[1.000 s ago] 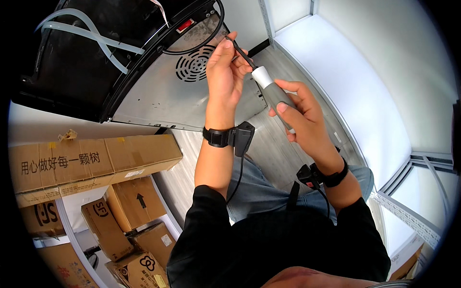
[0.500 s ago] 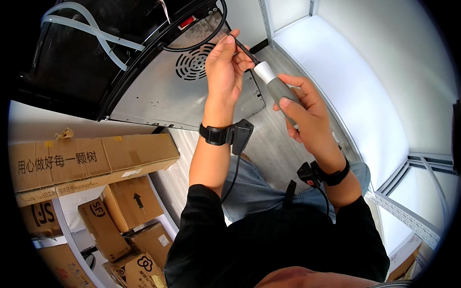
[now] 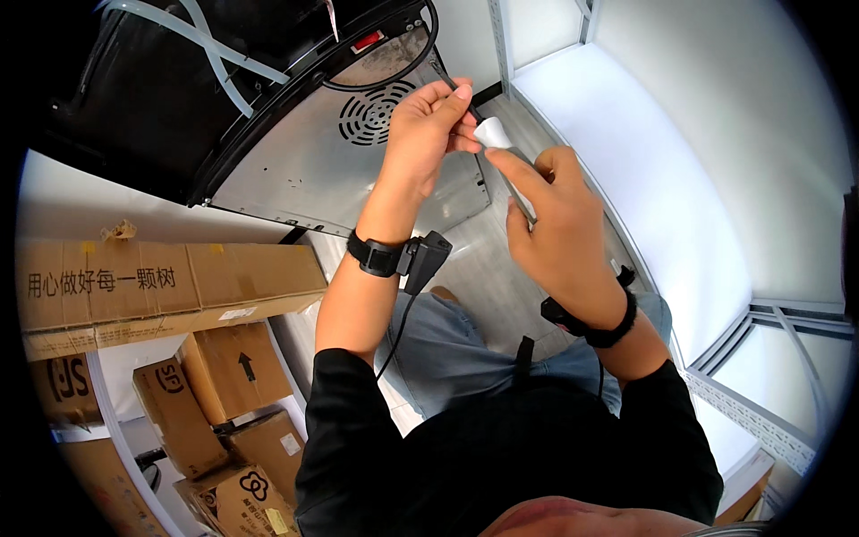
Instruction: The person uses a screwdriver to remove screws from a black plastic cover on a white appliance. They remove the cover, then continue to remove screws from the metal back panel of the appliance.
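A screwdriver (image 3: 492, 133) with a white-and-grey handle and a dark shaft slants up to the left, its tip end close to the edge of a metal panel (image 3: 295, 174). My left hand (image 3: 428, 125) pinches the shaft between thumb and fingers, just above the white collar. Lower down, my right hand (image 3: 559, 219) is closed round the grey handle, back of the hand upward, index finger reaching toward the collar. The panel belongs to a black machine (image 3: 152, 98) and has round vent slots (image 3: 371, 115). Whatever the tip touches is too small to make out.
A black cable (image 3: 433, 40) loops across the panel beside a red switch (image 3: 366, 41). Clear tubes (image 3: 228, 54) lie along the machine. White shelving (image 3: 626, 152) stands to the right. Cardboard boxes (image 3: 237, 371) fill a shelf at lower left, a long carton (image 3: 255, 273) above them.
My right hand has rolled over on the handle, from thumb on top to back upward. My left hand still pinches the shaft, its fingers slightly shifted. The whole view has shifted a little.
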`<state>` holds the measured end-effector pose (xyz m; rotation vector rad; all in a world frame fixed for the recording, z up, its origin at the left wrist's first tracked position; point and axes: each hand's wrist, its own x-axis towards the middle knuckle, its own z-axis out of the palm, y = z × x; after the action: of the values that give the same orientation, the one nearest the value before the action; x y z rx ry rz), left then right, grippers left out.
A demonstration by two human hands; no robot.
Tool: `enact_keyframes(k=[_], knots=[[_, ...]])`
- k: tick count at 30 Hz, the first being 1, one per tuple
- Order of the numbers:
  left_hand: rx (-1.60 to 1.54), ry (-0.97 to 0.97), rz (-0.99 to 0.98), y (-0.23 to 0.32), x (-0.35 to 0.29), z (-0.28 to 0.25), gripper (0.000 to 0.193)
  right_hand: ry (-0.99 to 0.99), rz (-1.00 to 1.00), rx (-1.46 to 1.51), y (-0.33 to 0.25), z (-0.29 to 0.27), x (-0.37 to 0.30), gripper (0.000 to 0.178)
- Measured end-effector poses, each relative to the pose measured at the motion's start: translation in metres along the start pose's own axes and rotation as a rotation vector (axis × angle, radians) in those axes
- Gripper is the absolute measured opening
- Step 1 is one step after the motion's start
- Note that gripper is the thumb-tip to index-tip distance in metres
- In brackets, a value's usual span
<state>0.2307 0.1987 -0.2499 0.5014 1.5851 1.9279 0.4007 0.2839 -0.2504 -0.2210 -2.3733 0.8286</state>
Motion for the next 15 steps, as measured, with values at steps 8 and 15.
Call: enact_keyframes(k=[8,15], knots=[[0.049,0.014,0.029,-0.003,-0.001,0.001,0.026,-0.285,0.632,1.310,0.015,0.000,0.006,0.050],[0.091,0.054,0.022,-0.004,0.000,0.001,0.027,-0.364,0.707,1.364,0.021,0.007,0.008,0.051]])
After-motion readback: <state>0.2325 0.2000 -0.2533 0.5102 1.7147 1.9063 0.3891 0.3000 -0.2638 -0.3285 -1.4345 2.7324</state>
